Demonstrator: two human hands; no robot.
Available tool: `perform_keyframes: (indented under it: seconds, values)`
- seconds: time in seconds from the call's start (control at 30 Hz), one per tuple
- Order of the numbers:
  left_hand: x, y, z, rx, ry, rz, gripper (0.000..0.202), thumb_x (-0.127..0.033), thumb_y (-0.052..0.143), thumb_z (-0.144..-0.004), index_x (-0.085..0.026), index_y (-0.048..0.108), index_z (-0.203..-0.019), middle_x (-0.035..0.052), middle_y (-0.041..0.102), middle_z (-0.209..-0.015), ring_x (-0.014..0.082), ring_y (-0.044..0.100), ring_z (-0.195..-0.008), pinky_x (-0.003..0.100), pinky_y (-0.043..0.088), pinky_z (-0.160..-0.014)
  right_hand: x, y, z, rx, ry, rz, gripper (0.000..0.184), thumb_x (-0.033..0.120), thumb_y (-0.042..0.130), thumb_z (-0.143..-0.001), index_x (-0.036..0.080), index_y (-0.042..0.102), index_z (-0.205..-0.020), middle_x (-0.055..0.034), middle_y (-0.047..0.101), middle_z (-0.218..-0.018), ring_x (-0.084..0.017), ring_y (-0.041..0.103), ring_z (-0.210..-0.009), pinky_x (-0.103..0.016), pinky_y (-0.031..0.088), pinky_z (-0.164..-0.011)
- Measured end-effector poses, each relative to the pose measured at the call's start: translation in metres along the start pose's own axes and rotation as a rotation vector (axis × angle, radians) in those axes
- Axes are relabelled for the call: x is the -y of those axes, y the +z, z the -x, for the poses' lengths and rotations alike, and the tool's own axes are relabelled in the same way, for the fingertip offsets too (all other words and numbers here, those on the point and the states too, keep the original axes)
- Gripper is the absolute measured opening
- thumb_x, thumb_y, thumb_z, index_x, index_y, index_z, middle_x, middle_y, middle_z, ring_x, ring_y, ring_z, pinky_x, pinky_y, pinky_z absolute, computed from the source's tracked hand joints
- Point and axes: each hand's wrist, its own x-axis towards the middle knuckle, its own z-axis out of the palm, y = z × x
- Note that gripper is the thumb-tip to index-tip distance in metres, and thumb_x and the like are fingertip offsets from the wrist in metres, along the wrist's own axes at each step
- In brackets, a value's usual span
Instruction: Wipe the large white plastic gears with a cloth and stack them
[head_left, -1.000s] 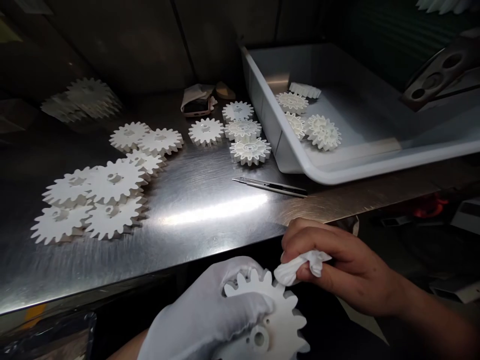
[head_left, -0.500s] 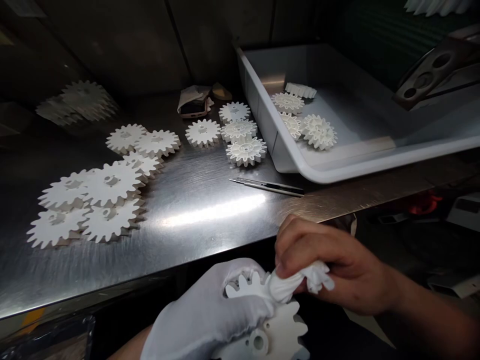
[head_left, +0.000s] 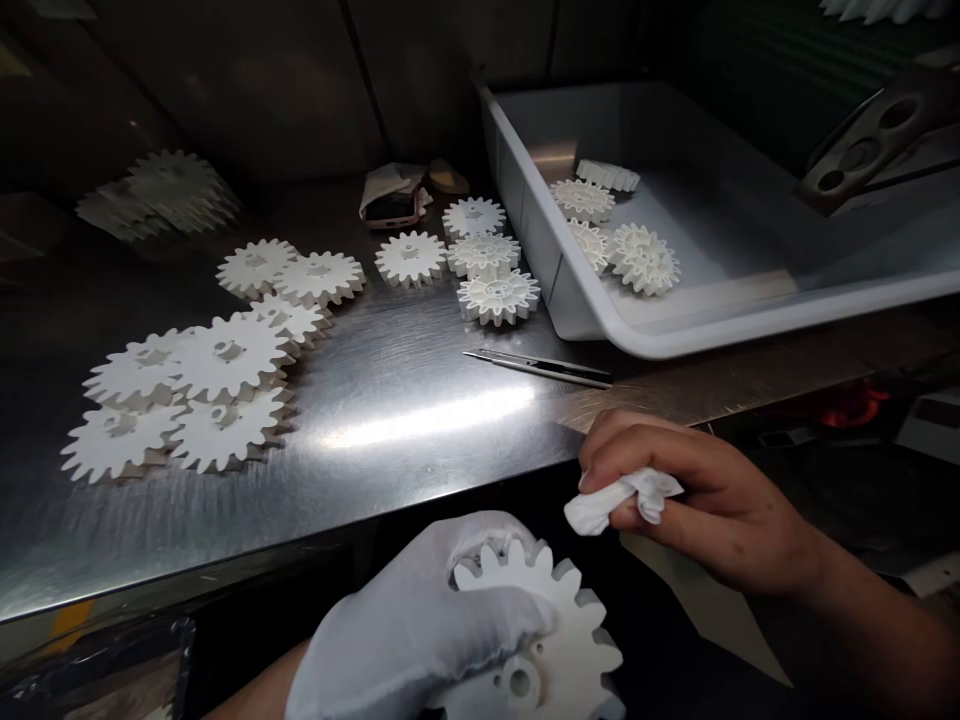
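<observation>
Gear (head_left: 576, 632) in the left hand (head_left: 420, 625), wad (head_left: 600, 507) in the right hand (head_left: 694, 510)

At the far left, a dim stack (head_left: 171, 195) of gears sits at the back of the shiny table (head_left: 405, 345). In front of it is a big pile (head_left: 232, 352) of white ones, lying flat.

Next comes the left hand, low down, in a white glove. It grips one gear, with the thumb across the flat side. The gear is in front of the table's edge, and the hole in its middle shows. Most of the fingers are hidden.

Up on the table, a bunch (head_left: 499, 295) of gears sits beside a grey tub (head_left: 649, 343). A thin knife (head_left: 541, 369) lies near them. The tub has some loose gears (head_left: 646, 258) inside.

On the right is the right hand, bare. It pinches the white wad, which may be cloth or tissue. The wad is near the gear but not touching it. The two hands are apart.

This looks like wiping the gear's teeth, with the wad off them right now. Another wipe would call for the right hand to bring the wad down and left, into the gaps. The left hand would need to hold the gear firm, or turn it a bit.
</observation>
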Motion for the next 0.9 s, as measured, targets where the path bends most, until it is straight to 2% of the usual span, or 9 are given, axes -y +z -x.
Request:
perform_keyframes:
  seconds: [0.17,0.23,0.37,0.47,0.53,0.6,0.73,0.8,0.9]
  values:
    - [0.001,0.001,-0.002,0.027,0.053,-0.004,0.026,-0.037,0.065,-0.081,-0.015,0.055,-0.089,-0.0026,0.053,-0.077,0.0114,0.047,-0.07,0.022,0.037,-0.061,0.002,0.011,-0.005,0.073,0.004,-0.156,0.014,0.015,0.058,-0.088,0.019,0.063,-0.1,-0.0043,0.06,-0.089,-0.016,0.059,-0.081,-0.029,0.048,-0.072]
    - [0.001,0.001,-0.002,0.024,0.047,-0.016,0.024,-0.037,0.064,-0.082,-0.015,0.055,-0.087,-0.0025,0.053,-0.076,0.0114,0.047,-0.068,0.022,0.036,-0.06,0.001,0.013,-0.007,0.127,0.0,-0.116,0.014,0.012,0.056,-0.087,0.017,0.064,-0.098,-0.0045,0.061,-0.088,-0.015,0.059,-0.08,-0.027,0.048,-0.071]
    - [-0.001,-0.001,-0.003,0.064,0.066,0.005,0.022,-0.034,0.065,-0.082,-0.015,0.053,-0.087,-0.0029,0.051,-0.076,0.0112,0.048,-0.069,0.022,0.037,-0.062,0.002,0.007,-0.01,0.23,0.104,0.066,0.016,0.008,0.055,-0.085,0.017,0.065,-0.094,-0.004,0.063,-0.087,-0.015,0.059,-0.081,-0.027,0.046,-0.072]
    - [-0.003,0.001,-0.004,0.08,0.048,0.02,0.024,-0.035,0.066,-0.081,-0.015,0.055,-0.091,-0.0022,0.052,-0.079,0.0116,0.047,-0.071,0.023,0.038,-0.064,0.005,0.002,-0.013,0.144,0.113,-0.018,0.012,0.012,0.058,-0.086,0.017,0.065,-0.094,-0.0034,0.061,-0.088,-0.015,0.059,-0.08,-0.026,0.046,-0.072]
    - [-0.003,0.003,-0.005,0.051,0.023,0.014,0.028,-0.038,0.067,-0.079,-0.015,0.057,-0.092,-0.002,0.052,-0.077,0.0123,0.047,-0.07,0.024,0.037,-0.063,0.006,0.0,-0.015,0.134,0.082,-0.12,0.009,0.016,0.059,-0.087,0.017,0.065,-0.094,-0.0033,0.061,-0.088,-0.014,0.059,-0.08,-0.025,0.046,-0.071]
    - [-0.004,0.005,-0.006,0.026,0.0,-0.005,0.03,-0.039,0.068,-0.077,-0.015,0.058,-0.09,-0.0019,0.053,-0.075,0.0129,0.047,-0.069,0.025,0.038,-0.063,0.006,-0.001,-0.016,0.206,0.075,-0.148,0.009,0.017,0.059,-0.088,0.015,0.066,-0.094,-0.0038,0.062,-0.087,-0.013,0.06,-0.079,-0.025,0.047,-0.071]
    - [-0.009,0.006,-0.008,0.029,-0.007,-0.051,0.026,-0.035,0.069,-0.076,-0.014,0.058,-0.085,-0.002,0.052,-0.074,0.0126,0.046,-0.068,0.024,0.037,-0.061,0.003,-0.006,-0.016,0.347,0.129,0.033,0.013,0.01,0.056,-0.087,0.015,0.067,-0.093,-0.0041,0.063,-0.087,-0.014,0.06,-0.079,-0.026,0.046,-0.072]
    - [-0.012,0.005,-0.009,0.047,-0.003,-0.086,0.024,-0.034,0.068,-0.077,-0.015,0.057,-0.085,-0.0024,0.051,-0.073,0.0121,0.045,-0.068,0.023,0.036,-0.06,0.001,-0.009,-0.015,0.306,0.129,0.054,0.014,0.01,0.056,-0.087,0.016,0.067,-0.094,-0.0041,0.063,-0.088,-0.014,0.06,-0.08,-0.027,0.046,-0.073]
    - [-0.015,0.004,-0.012,0.058,0.016,-0.152,0.024,-0.036,0.067,-0.077,-0.015,0.056,-0.081,-0.0036,0.048,-0.07,0.0106,0.041,-0.064,0.022,0.033,-0.056,0.001,-0.014,-0.016,0.178,0.012,-0.035,0.011,0.014,0.059,-0.087,0.016,0.066,-0.096,-0.0052,0.063,-0.089,-0.016,0.059,-0.085,-0.03,0.047,-0.076]
